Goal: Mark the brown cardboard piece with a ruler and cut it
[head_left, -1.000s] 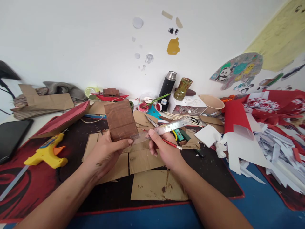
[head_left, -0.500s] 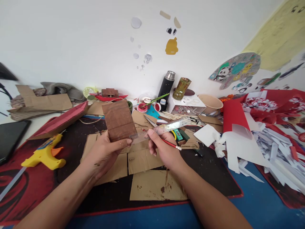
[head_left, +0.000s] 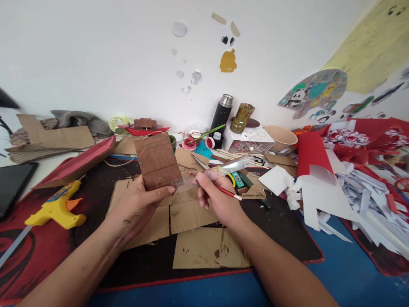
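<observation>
My left hand (head_left: 148, 200) is closed on a brown-painted cardboard piece (head_left: 159, 161), tilted up above the mat, thumb across its lower edge. My right hand (head_left: 217, 192) pinches a clear plastic ruler (head_left: 231, 165), whose left end meets the lower right corner of the brown piece. A red pencil (head_left: 228, 192) with a white end is also tucked in the right hand's fingers. Beneath both hands lie plain cardboard pieces (head_left: 193, 215) and a paint-spotted cardboard sheet (head_left: 211, 249).
A yellow glue gun (head_left: 57, 211) and a red-lined cardboard boat hull (head_left: 76, 164) lie on the left. Behind are a small red boat (head_left: 145, 127), a black thermos (head_left: 221, 113), scissors (head_left: 200, 161) and a white box (head_left: 247, 138). Paper scraps (head_left: 367, 200) heap up at right.
The view has shifted slightly, so everything sits a little further left. Both hands keep their hold on the cardboard piece, ruler and pencil, with hardly any movement.
</observation>
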Motion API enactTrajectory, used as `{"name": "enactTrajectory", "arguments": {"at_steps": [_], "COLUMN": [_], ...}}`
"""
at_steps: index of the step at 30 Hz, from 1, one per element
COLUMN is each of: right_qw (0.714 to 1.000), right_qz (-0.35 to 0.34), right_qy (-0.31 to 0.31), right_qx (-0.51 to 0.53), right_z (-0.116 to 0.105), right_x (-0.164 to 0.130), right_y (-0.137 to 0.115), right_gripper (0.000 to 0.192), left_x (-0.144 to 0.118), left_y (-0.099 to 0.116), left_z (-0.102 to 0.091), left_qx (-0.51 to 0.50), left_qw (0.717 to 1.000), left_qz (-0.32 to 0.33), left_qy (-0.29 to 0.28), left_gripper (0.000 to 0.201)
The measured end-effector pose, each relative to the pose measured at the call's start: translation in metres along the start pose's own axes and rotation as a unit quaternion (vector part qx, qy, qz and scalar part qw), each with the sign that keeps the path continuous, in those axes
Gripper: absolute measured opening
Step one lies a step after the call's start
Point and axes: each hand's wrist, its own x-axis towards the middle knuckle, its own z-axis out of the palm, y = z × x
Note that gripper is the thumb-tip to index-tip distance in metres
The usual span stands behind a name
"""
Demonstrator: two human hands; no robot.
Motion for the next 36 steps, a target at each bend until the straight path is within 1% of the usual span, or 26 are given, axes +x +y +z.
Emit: {"name": "enactTrajectory", "arguments": {"at_steps": [7,24,36], "right_qw": [1.000,1.000,1.000], "right_qz": [0.002,0.009,0.004], "right_qy": [0.000,-0.002,-0.009], "right_qx": [-0.007,-0.007,0.001], "right_z": [0.0000,-0.0003,-0.0015], "right_x": [0.0007,0.0012,0.0010], "right_y": [-0.0007,0.0000,0.0019], "right_gripper": [0.053,0.055,0.054], "left_x": [0.0012,0.0010,0.0011], "left_y": [-0.0003,0.0013,0.0009], "left_z": [0.0005,0.0015,0.0001], "left_qx": [0.000,0.002,-0.008], "left_qw": [1.000,1.000,1.000], "left_qz": [-0.005,-0.004,-0.005], "left_qy": [-0.006,-0.002,-0.006], "left_gripper": [0.041,0.038,0.044]}}
